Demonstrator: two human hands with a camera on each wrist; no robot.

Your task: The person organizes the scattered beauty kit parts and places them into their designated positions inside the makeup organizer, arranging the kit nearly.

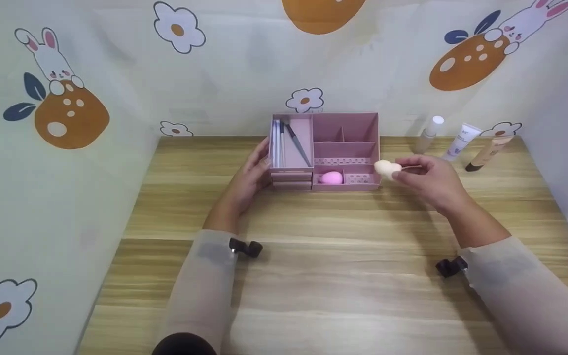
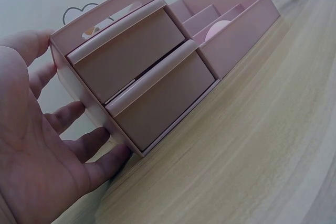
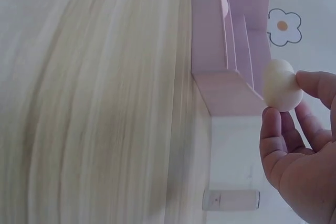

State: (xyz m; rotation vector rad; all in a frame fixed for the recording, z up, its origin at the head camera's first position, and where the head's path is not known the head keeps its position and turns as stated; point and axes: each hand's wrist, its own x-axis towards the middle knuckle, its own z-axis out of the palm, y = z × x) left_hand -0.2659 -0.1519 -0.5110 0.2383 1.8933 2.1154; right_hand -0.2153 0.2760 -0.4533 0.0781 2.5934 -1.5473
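A pink desk organizer (image 1: 345, 129) stands near the back of the table, with two drawers (image 2: 157, 98) on its left side. My left hand (image 1: 250, 172) rests against the organizer's left wall, its fingers spread along that side in the left wrist view. In my right hand (image 1: 432, 180), thumb and fingers pinch a cream makeup sponge (image 1: 387, 169) with a narrowed waist, held up by the organizer's right edge. A pink makeup sponge (image 1: 332, 178) sits in the front compartment. Several slim pens or pencils (image 1: 298, 143) lie in the left top tray.
To the right of the organizer stand a white-capped bottle (image 1: 431, 133), a white tube (image 1: 460, 142) and a beige tube (image 1: 488, 153) with a black cap. A printed cloth (image 1: 234, 64) hangs behind the wooden table (image 1: 333, 276).
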